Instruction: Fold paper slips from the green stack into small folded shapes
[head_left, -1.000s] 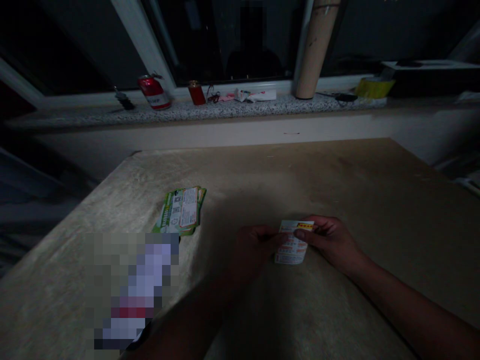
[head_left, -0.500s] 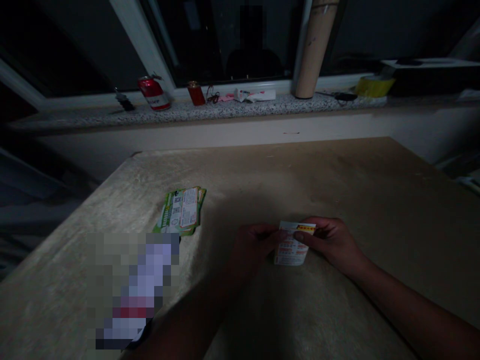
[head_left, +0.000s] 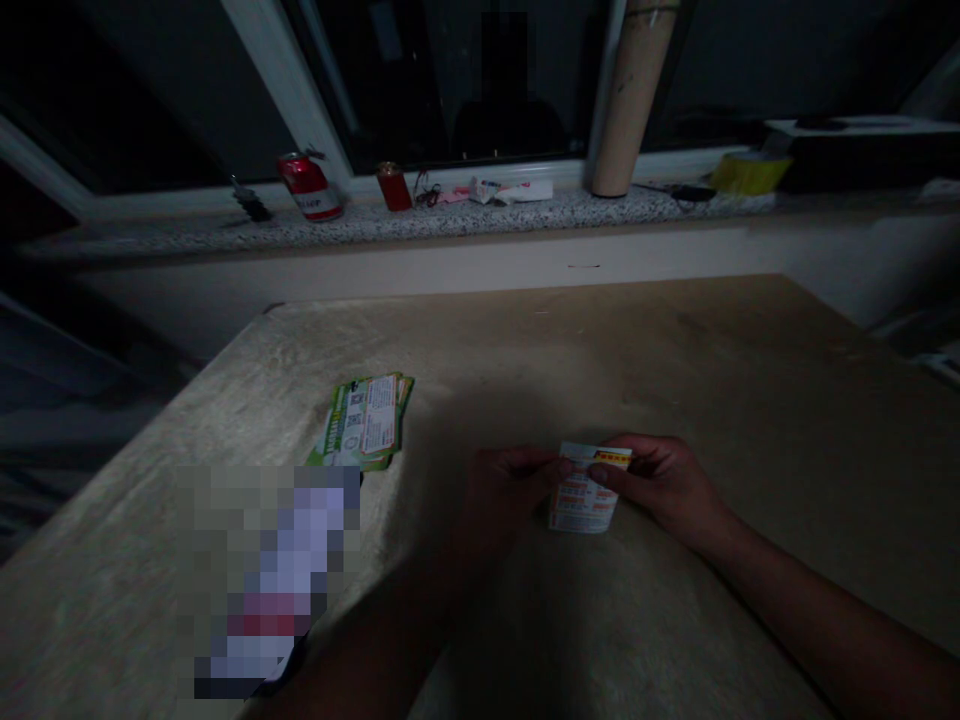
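A small printed paper card [head_left: 583,512], white with orange and yellow print, is held between both hands above the table. My left hand [head_left: 514,490] pinches its left edge, thumb on the front. On the other side, my right hand [head_left: 667,485] grips the upper right part, its thumb lying across the print. The fingers behind the card are partly hidden. To the left of my hands lies a small stack of green and white printed cards [head_left: 364,422], slightly fanned. Just in front of that stack is a long object [head_left: 292,570] blurred by pixelation.
The beige table [head_left: 720,380] reaches to the wall under a window. On the speckled sill [head_left: 442,225] stand a red can [head_left: 309,188], a red jar [head_left: 394,187], a cardboard tube [head_left: 630,110] and a yellow tape roll [head_left: 750,175], with crumpled wrappers [head_left: 514,190] among them.
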